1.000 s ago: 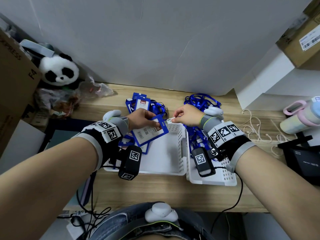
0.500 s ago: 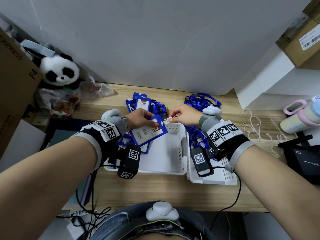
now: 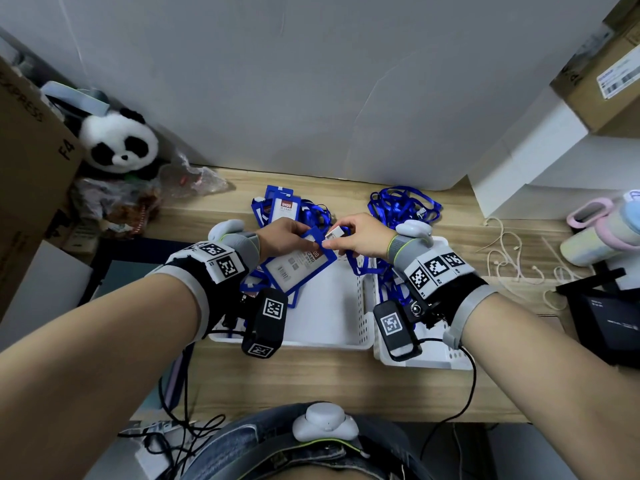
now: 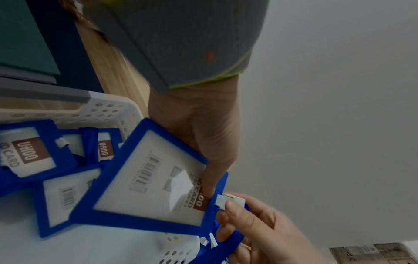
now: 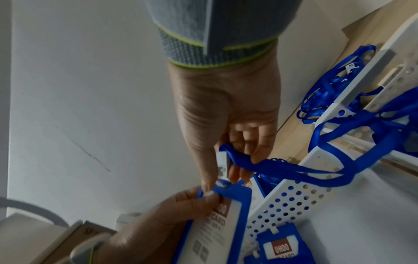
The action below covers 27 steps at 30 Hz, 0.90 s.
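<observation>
A blue badge holder [image 3: 298, 264] with a white card inside hangs above the left white basket [image 3: 332, 327]. My left hand [image 3: 289, 233] pinches its top end, thumb on the front [image 4: 212, 178]. My right hand [image 3: 356, 235] pinches the white clip [image 3: 335, 234] of a blue lanyard [image 5: 316, 171] at the holder's top slot [image 4: 222, 201]. The lanyard trails from that hand down to the right basket [image 3: 433, 358]. In the right wrist view the clip [image 5: 221, 160] sits between thumb and fingers, touching the holder [image 5: 228, 214].
More blue badge holders [image 3: 280, 207] lie piled behind and inside the left basket [image 4: 45, 160]. A heap of blue lanyards [image 3: 403, 206] fills the right basket's far end. A panda toy [image 3: 119, 143], cardboard boxes, white cords [image 3: 509, 258] and a pastel bottle [image 3: 602, 233] ring the wooden desk [image 3: 311, 379].
The right hand has brought the lanyard clip up against the top of the badge holder; both hands drew slightly closer together. The holder tilted a little.
</observation>
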Each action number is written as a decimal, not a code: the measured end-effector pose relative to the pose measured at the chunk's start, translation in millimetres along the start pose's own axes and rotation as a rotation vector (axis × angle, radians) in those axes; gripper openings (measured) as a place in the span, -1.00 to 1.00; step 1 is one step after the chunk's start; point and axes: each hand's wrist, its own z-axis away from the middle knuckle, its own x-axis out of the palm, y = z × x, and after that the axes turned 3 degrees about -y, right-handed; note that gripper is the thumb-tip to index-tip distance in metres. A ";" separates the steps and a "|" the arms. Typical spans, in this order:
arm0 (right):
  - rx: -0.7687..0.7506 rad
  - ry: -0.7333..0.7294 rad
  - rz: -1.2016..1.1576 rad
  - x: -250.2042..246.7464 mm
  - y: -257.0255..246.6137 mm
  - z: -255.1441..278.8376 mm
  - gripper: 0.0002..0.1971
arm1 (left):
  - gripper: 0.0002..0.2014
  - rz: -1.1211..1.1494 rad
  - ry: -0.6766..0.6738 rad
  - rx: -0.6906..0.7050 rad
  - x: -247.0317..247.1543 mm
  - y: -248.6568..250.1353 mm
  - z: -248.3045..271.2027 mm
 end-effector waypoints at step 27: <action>0.013 0.291 0.087 -11.8 11.6 -10.1 -0.79 | -0.61 0.216 -0.046 -0.061 -6.9 -17.4 -0.6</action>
